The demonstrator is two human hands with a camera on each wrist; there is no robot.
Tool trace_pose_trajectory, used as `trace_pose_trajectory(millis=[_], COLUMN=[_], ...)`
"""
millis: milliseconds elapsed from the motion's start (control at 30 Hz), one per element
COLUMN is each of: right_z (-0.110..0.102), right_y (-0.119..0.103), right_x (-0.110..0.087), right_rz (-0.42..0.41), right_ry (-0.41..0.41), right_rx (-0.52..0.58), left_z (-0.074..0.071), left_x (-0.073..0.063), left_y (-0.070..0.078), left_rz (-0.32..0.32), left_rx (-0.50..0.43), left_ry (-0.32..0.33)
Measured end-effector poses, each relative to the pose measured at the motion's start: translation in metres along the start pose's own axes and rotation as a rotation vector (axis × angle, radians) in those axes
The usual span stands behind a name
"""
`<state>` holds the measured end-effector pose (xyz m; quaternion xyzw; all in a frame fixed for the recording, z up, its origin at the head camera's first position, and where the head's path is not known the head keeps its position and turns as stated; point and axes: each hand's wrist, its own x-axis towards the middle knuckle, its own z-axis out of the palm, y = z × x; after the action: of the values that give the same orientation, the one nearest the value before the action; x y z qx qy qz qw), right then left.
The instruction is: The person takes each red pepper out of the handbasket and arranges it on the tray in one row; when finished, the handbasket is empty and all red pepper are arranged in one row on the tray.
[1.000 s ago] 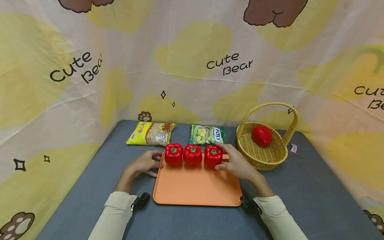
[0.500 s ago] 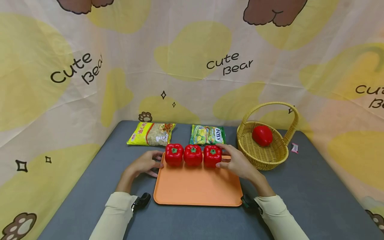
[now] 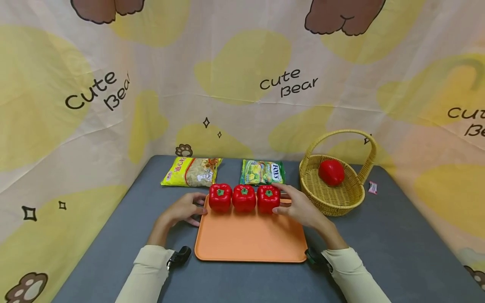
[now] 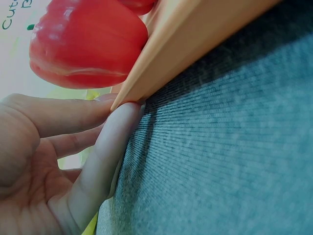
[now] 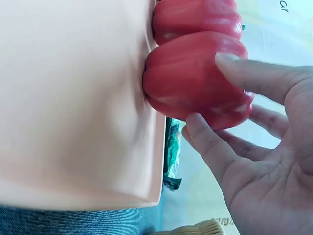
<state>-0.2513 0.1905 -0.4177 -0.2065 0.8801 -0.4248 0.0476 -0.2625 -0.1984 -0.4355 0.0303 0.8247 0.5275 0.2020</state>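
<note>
Three red bell peppers stand in a row along the back edge of an orange tray (image 3: 250,240): a left pepper (image 3: 220,198), a middle pepper (image 3: 244,198) and a right pepper (image 3: 268,199). My left hand (image 3: 184,209) pinches the tray's left rim near its back corner; the left wrist view shows the thumb and a finger on the rim (image 4: 139,81). My right hand (image 3: 299,206) grips the right pepper from its right side, with thumb and fingers spread around the pepper (image 5: 190,81) in the right wrist view. A narrow gap separates it from the middle pepper.
A yellow wicker basket (image 3: 333,201) with a red rounded item (image 3: 331,172) inside stands at the back right, close to my right hand. Behind the tray lie a yellow food bag (image 3: 192,171) and a green FOX'S packet (image 3: 262,172). A small pink packet (image 3: 373,187) lies right of the basket.
The right pepper has shifted slightly left with my right hand, narrowing its gap to the middle pepper. My left hand keeps its pinch on the tray. The head view has tilted slightly.
</note>
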Motion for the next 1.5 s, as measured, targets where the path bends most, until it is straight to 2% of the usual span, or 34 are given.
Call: trace_pose_trajectory(millis=[267, 433, 700, 833, 967, 1200, 1367, 1500], right_z=[-0.011, -0.023, -0.045, -0.060, -0.074, -0.100, -0.119, -0.135], right_y=[-0.004, -0.005, -0.001, 0.003, 0.010, 0.023, 0.030, 0.031], right_x=[-0.005, -0.009, -0.023, -0.030, -0.034, -0.036, -0.032, -0.027], right_rz=[-0.025, -0.060, -0.105, -0.122, -0.114, -0.081, -0.054, 0.005], right_ry=[0.002, 0.020, 0.098, 0.162, 0.197, 0.217, 0.186, 0.149], right_rx=[0.101, 0.127, 0.095, 0.023, -0.046, -0.074, -0.061, -0.038], left_z=[0.001, 0.001, 0.000, 0.001, 0.001, 0.001, 0.000, 0.000], left_x=[-0.002, -0.003, -0.001, 0.000, -0.001, -0.001, 0.000, 0.000], left_y=[0.000, 0.001, -0.001, -0.001, 0.001, 0.002, 0.001, 0.000], left_rz=[0.015, 0.016, 0.023, 0.016, 0.014, 0.024, 0.023, 0.018], left_rx=[0.000, 0.005, 0.003, 0.004, 0.000, 0.008, 0.001, 0.003], left_ry=[-0.006, -0.002, -0.009, -0.009, -0.005, -0.013, -0.012, -0.012])
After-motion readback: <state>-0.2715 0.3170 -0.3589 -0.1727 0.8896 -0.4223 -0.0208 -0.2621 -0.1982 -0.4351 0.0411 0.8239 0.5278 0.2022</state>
